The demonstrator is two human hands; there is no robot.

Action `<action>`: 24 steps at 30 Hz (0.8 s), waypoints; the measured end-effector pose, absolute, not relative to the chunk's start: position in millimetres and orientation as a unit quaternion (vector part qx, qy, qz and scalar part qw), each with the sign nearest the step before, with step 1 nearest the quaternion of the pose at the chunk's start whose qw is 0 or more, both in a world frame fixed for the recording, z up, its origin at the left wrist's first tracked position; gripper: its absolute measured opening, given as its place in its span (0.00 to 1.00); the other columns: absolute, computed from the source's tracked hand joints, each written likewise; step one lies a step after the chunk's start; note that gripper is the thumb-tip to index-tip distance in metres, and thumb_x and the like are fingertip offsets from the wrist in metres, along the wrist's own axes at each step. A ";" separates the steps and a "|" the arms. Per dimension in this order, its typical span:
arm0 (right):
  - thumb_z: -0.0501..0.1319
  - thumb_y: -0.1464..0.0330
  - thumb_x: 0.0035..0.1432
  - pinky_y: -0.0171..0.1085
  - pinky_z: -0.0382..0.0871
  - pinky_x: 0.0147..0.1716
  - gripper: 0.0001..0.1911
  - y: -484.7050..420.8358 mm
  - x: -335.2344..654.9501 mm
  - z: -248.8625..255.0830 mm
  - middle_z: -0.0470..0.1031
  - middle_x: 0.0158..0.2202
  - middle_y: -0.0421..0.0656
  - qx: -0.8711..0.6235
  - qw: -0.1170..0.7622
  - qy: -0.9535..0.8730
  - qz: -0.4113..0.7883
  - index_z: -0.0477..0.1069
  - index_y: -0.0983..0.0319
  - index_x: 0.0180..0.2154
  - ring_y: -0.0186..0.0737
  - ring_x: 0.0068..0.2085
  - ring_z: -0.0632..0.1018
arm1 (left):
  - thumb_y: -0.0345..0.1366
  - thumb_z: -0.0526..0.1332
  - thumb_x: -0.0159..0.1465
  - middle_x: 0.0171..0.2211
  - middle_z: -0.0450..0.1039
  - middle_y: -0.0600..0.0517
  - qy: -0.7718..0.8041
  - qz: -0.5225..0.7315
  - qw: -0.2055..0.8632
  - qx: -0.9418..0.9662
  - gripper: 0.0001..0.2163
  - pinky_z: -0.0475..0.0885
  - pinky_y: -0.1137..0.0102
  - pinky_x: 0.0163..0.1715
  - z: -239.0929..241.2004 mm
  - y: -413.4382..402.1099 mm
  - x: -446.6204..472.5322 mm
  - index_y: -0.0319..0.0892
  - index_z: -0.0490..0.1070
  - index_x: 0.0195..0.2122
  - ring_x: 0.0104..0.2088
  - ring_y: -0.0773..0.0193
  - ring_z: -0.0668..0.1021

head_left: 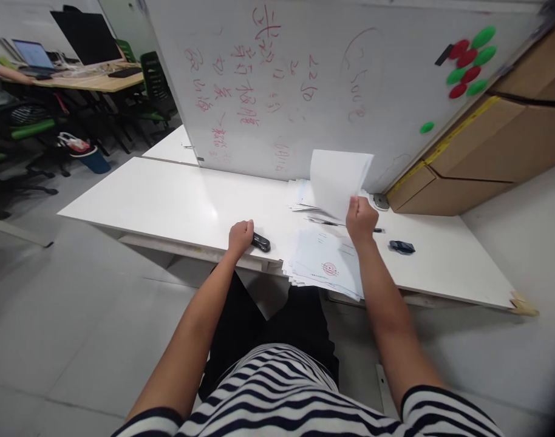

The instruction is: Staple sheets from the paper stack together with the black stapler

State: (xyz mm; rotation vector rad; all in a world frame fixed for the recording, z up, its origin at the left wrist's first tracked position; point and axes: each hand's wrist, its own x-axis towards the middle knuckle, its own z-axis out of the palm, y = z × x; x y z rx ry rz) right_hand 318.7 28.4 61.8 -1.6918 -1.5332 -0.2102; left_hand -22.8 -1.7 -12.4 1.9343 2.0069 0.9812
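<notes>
My left hand [240,237] is closed around one end of a black stapler [261,243] at the front edge of the white table. In my right hand [362,217], closed in a pinch, white paper sheets [339,182] stand up off the table. Below and nearer to me lies a pile of papers [330,252], its top page bearing a red round stamp; the near corners stick out past the table edge. Behind it is a second paper pile [298,195], partly hidden by the raised sheets. A dark pen [323,221] lies between the two piles.
A small dark object [402,246] lies right of the papers. The whiteboard [277,91] rises along the table's back, with red and green magnets [466,75]. Cardboard boxes [491,145] are stacked at right. Another person's arm [13,74] shows at a far-left desk [99,83].
</notes>
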 end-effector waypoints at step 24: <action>0.47 0.58 0.66 0.37 0.65 0.27 0.17 -133.3 285.4 46.8 0.68 0.22 0.41 -0.574 0.525 -0.610 -0.146 0.64 0.59 0.30 0.39 0.25 0.72 | 0.49 0.65 0.57 0.47 0.76 0.46 0.378 0.360 0.612 0.594 0.20 0.70 0.59 0.50 107.5 -88.8 71.9 0.41 0.76 0.45 0.49 0.52 0.76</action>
